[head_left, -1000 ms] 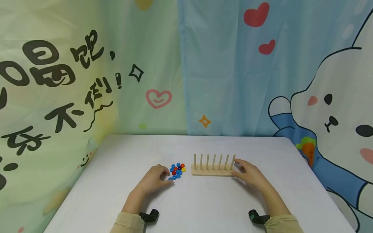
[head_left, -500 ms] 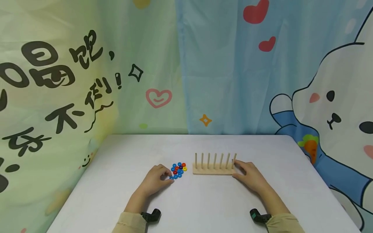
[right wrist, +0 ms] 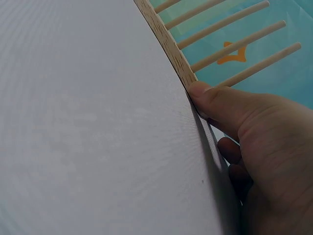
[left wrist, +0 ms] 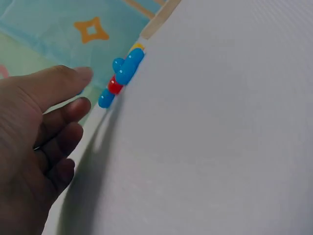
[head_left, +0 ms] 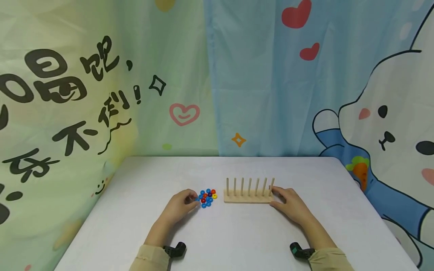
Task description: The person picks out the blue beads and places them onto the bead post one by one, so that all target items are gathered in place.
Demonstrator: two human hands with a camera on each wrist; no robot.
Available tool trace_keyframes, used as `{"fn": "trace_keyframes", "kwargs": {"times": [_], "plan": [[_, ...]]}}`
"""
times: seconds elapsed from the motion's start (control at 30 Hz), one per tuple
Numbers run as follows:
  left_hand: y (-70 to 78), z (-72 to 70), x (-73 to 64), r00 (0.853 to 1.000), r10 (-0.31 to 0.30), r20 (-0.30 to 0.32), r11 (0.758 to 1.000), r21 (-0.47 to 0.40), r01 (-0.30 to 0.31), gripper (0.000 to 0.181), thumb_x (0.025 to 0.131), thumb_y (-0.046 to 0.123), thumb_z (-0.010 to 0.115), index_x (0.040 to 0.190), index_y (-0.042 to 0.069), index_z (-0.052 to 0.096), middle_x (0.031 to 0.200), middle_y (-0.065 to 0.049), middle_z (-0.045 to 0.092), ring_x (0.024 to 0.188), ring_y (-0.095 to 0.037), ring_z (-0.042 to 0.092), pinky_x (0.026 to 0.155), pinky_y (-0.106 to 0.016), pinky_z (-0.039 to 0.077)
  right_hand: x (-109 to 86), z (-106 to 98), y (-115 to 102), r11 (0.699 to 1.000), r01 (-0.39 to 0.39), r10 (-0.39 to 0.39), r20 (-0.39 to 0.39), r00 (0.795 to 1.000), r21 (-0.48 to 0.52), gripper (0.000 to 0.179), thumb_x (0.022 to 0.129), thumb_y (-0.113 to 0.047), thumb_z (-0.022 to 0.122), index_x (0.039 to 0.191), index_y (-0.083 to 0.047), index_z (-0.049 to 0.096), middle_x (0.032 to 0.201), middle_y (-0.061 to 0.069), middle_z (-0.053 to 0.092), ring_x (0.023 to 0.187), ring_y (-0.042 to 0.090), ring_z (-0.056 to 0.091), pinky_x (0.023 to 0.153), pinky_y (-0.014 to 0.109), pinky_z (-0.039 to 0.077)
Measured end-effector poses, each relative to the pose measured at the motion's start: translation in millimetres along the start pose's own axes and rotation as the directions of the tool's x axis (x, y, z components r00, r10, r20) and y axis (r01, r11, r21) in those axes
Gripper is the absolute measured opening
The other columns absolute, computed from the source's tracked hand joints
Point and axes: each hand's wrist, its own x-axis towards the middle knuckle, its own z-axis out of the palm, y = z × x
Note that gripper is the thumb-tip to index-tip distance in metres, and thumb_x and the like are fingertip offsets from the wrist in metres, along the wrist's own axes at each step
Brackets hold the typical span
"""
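Beads (head_left: 210, 200), a little heap of them, are sitting on the white table (head_left: 237, 233) out toward its far edge, a bit closer to the left edge than the right. Mostly blue, some red, plus one yellow bead (head_left: 214, 196) and a really dark one. Left hand (head_left: 179, 206) is right beside the heap, thumb and pointer finger pinched on a blue bead (head_left: 197, 199); can't tell if that bead is clear of the table. The wooden rack (head_left: 245, 201) is just right of the heap, running pretty much along the far edge, seven pegs sticking up. Right hand (head_left: 291, 203) is clamped on its right end, thumb on the front. Tan sleeves on both arms, and a printed curtain (head_left: 244, 75) hangs behind the table's far edge.
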Motion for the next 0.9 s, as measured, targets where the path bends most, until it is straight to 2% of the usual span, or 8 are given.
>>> {"fn": "trace_keyframes", "kwargs": {"times": [0.23, 0.47, 0.7, 0.9], "plan": [[12.7, -7.5, 8.9, 1.0, -0.004, 0.0, 0.999, -0.037, 0.004, 0.022, 0.09, 0.03, 0.073, 0.109, 0.022, 0.067, 0.09, 0.011, 0.064, 0.083, -0.01, 0.055, 0.074, -0.028, 0.047, 1.0, 0.9, -1.1, 1.0, -0.01, 0.01, -0.005, 1.0, -0.008, 0.058, 0.089, -0.041, 0.071, 0.138, -0.011, 0.058, 0.125, 0.017, 0.06, 0.118, 0.038, 0.053, 0.099, 0.06, 0.042], [33.6, -12.5, 22.9, 0.999, 0.024, -0.037, 0.998, -0.056, -0.027, 0.019, 0.09, 0.031, 0.073, 0.108, 0.025, 0.068, 0.091, 0.011, 0.065, 0.085, -0.011, 0.056, 0.074, -0.028, 0.047, 2.0, 1.5, -2.0, 1.0, -0.003, 0.003, -0.018, 1.0, -0.006, 0.055, 0.088, -0.041, 0.072, 0.134, -0.012, 0.061, 0.123, 0.015, 0.062, 0.116, 0.035, 0.054, 0.099, 0.059, 0.042], [58.1, -15.7, 35.8, 0.999, 0.027, -0.022, 0.994, -0.103, -0.029, 0.021, 0.092, 0.034, 0.071, 0.111, 0.028, 0.068, 0.095, 0.01, 0.065, 0.088, -0.014, 0.056, 0.075, -0.028, 0.05, 2.0, 2.6, -0.4, 1.0, -0.018, 0.018, -0.011, 1.0, -0.015, 0.056, 0.088, -0.04, 0.073, 0.136, -0.014, 0.06, 0.125, 0.014, 0.061, 0.117, 0.035, 0.053, 0.099, 0.06, 0.042], [73.3, -11.1, 46.6, 0.999, 0.049, -0.003, 0.987, -0.154, -0.049, 0.025, 0.092, 0.036, 0.07, 0.114, 0.025, 0.069, 0.098, 0.009, 0.067, 0.091, -0.014, 0.057, 0.079, -0.029, 0.05, 2.6, 3.9, 1.5, 1.0, -0.014, 0.014, -0.009, 1.0, -0.017, 0.057, 0.088, -0.043, 0.072, 0.136, -0.013, 0.059, 0.126, 0.014, 0.061, 0.118, 0.035, 0.053, 0.098, 0.06, 0.042]]}}
